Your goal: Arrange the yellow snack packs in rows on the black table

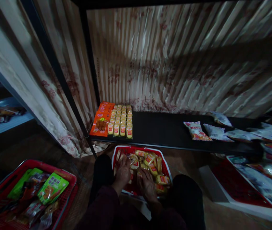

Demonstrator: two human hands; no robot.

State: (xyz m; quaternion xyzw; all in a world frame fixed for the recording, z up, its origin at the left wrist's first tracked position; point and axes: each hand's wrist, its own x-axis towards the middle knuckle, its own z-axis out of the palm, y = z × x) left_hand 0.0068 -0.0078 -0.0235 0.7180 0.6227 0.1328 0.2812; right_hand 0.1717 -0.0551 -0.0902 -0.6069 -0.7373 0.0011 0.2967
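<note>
Both hands are down inside a red basket with a white rim [165, 158], which holds several small yellow snack packs [152, 169]. At the basket's left side, my left hand [123, 172] has its fingers over some packs; what it grips is too dim to make out. My right hand [146, 183] rests among the packs near the middle, fingers close together, its hold unclear. Beyond the basket, rows of similar yellow packs [122, 119] stand on a black shelf [157, 127], beside flat orange packets [102, 119].
A red basket [66, 175] with green and dark snack bags is at the lower left. Several bags [196, 131] lie on the shelf's right part. A white-sided red box [236, 185] with packets sits at the lower right. Black posts [64, 83] and curtains [150, 60] frame the shelf.
</note>
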